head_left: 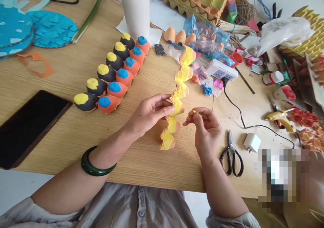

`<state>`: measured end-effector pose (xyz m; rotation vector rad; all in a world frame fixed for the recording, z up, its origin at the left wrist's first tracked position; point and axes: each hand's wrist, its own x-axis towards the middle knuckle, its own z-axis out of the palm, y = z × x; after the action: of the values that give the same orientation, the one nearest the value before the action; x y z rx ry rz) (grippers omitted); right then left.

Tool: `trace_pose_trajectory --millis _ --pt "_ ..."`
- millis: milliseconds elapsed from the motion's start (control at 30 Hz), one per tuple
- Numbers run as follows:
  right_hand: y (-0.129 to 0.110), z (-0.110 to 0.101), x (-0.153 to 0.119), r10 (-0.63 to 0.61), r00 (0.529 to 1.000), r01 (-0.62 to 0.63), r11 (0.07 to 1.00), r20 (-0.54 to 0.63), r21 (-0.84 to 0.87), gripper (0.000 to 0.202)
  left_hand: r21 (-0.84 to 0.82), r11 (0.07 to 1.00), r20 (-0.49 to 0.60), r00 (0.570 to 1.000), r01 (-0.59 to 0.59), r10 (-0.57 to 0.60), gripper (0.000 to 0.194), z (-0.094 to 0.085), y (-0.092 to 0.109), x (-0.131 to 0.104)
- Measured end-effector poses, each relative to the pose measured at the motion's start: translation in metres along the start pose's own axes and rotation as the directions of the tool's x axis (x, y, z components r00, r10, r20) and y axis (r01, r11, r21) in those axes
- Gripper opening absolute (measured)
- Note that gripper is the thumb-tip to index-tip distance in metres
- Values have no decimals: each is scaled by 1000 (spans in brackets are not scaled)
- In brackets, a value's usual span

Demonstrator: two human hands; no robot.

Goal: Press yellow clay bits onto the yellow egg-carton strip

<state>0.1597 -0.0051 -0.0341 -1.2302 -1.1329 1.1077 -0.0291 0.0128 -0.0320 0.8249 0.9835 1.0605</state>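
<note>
My left hand [154, 113] grips a strip of egg carton [180, 89] by its left edge, thumb on the front. Yellow clay covers much of the strip's face, while its pointed right edge shows bare orange carton. Just right of the strip, my right hand [206, 130] pinches a small bit of yellow clay [194, 111] between thumb and fingers. Further left on the table lie two finished-looking rows of egg cups: a black row [102, 73] topped with yellow clay and an orange row [125, 75] topped with blue.
Black-handled scissors [231, 155] and a white charger [252, 142] lie right of my right hand. A power strip [222, 69] trails a black cable. A phone [32, 126] is at left, a white bottle [135, 11] behind. Someone's hand [316, 167] shows at lower right.
</note>
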Motion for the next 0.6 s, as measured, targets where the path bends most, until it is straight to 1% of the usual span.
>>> trace_pose_trajectory --millis 67,167,267,333,400,533,600 --pt "-2 0 -4 -50 998 54 992 32 -110 9 -8 1000 10 1000 -10 10 52 3 -2 -1" --pt "-6 1 -8 -144 978 176 956 148 -236 4 -32 999 30 999 -22 23 50 6 -6 -2" --pt "-8 4 -10 -250 926 332 897 285 -291 8 -52 998 20 999 -35 36 47 7 -9 -3" --pt "-7 7 -10 -302 892 408 859 337 -309 13 -66 997 21 999 -37 38 46 7 -10 -3" --pt "-6 8 -11 -317 882 432 839 350 -329 13 -78 996 24 999 -32 34 46 8 -10 -4" --pt "-3 9 -12 -315 895 424 818 315 -389 10 -101 995 22 1000 -17 19 42 10 -10 -5" --pt "-1 8 -12 -326 894 435 798 309 -417 10 -105 994 7 1000 -18 19 41 11 -11 -5"
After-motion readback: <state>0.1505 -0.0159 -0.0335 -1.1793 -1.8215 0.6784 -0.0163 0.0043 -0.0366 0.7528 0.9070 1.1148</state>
